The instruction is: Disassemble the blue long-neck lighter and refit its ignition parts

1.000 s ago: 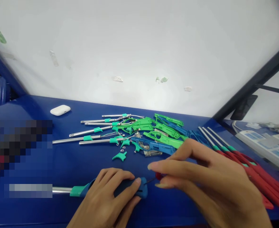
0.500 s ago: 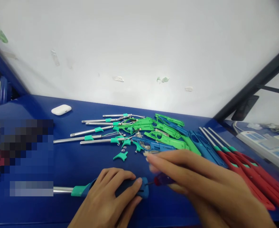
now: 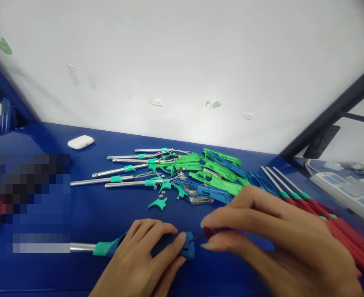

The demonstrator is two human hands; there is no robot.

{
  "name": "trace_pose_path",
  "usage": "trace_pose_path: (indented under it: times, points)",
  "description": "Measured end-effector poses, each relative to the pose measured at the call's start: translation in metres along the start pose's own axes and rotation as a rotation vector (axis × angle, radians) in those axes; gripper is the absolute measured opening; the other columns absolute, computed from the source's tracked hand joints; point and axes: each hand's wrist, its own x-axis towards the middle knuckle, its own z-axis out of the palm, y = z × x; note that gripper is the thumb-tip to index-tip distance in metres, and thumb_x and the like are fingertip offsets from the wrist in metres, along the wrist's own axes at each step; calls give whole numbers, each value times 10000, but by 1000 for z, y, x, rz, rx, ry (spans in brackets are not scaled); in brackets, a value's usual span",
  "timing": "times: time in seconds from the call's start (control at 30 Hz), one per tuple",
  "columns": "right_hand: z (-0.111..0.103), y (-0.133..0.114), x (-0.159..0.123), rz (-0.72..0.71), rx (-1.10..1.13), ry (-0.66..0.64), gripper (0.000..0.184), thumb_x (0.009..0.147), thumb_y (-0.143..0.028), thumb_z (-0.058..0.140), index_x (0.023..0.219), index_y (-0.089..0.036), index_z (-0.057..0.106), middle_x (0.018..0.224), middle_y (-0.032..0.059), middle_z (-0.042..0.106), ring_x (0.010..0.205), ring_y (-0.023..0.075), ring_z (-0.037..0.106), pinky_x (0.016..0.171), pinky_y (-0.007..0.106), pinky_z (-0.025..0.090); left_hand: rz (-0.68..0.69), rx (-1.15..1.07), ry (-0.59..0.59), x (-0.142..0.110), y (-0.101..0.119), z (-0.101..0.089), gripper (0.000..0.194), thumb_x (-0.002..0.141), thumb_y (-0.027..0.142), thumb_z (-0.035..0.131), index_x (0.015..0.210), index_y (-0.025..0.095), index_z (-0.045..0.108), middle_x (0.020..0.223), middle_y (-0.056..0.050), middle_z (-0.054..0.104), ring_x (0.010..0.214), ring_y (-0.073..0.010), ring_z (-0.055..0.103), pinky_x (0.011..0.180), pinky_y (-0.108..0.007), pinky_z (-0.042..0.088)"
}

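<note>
My left hand [image 3: 145,255] is wrapped over a blue long-nosed lighter [image 3: 190,250], pressing it to the table. The lighter's teal collar [image 3: 101,248] and metal tube point left; much of its handle is hidden under my fingers. My right hand [image 3: 281,235] pinches a screwdriver [image 3: 209,233] with a red and dark handle. Its thin shaft reaches left to the butt end of the lighter handle, at a small hole there. Whether the tip sits inside the hole is hard to see.
Behind lie metal lighter tubes [image 3: 120,185], loose teal triggers [image 3: 158,203], green handle shells [image 3: 214,179] and blue shells [image 3: 202,190]. Red long-nosed lighters [image 3: 336,231] lie at right. A white earbud case [image 3: 81,142] sits back left, before a white wall [image 3: 182,62].
My right hand's fingers have opened wider and re-gripped around the screwdriver handle, with the hand shifted slightly right. My left hand and the blue lighter stay put.
</note>
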Motion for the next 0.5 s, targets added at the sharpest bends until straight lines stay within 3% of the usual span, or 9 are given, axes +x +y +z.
trace_pose_path:
  times: [0.07, 0.23, 0.3, 0.37, 0.4, 0.5]
  points:
    - [2, -3, 3, 6, -66, 21, 142, 915, -390, 780, 925, -250, 792, 739, -12, 703, 578, 108, 691, 540, 144, 589, -9, -12, 12, 0, 0, -1, 241, 1042, 252, 535, 1179, 288, 729, 1050, -17, 736, 898, -170, 678, 811, -286, 595]
    - [1, -3, 1, -54, 76, -104, 290, 1028, -273, 614, 1282, -345, 733, 1049, -15, 785, 868, 114, 784, 740, 126, 617, -2, 7, 24, 0, 0, -3, 236, 1038, 261, 543, 1183, 296, 725, 1075, -7, 736, 922, -176, 684, 847, -312, 592]
    - [2, -3, 0, -38, 141, -84, 218, 1012, -277, 645, 1180, -350, 764, 922, -24, 757, 773, 100, 765, 667, 119, 606, 0, 6, 2, 0, -1, -3, 242, 1042, 257, 530, 1182, 295, 724, 1067, -7, 736, 911, -173, 687, 839, -309, 591]
    - [3, -3, -1, -16, 101, -50, 77, 962, -345, 731, 995, -308, 789, 783, -24, 697, 644, 94, 718, 574, 118, 582, 5, -2, -17, 0, -2, -2, 245, 1045, 256, 523, 1186, 283, 721, 1050, -12, 737, 891, -167, 688, 809, -292, 592]
    - [3, -3, -2, -14, 59, -29, 91, 944, -376, 752, 952, -292, 785, 762, -20, 685, 613, 93, 705, 550, 118, 573, 12, -4, -8, 0, -2, -1, 247, 1047, 252, 517, 1185, 276, 721, 1042, -15, 737, 885, -167, 687, 795, -287, 593]
    - [0, -2, -5, -66, -42, -44, 210, 1001, -419, 664, 1147, -307, 765, 967, 14, 769, 715, 112, 761, 585, 111, 592, 8, -2, 27, 1, -4, 1, 239, 1043, 248, 523, 1172, 276, 723, 1052, -17, 738, 902, -176, 686, 811, -304, 598]
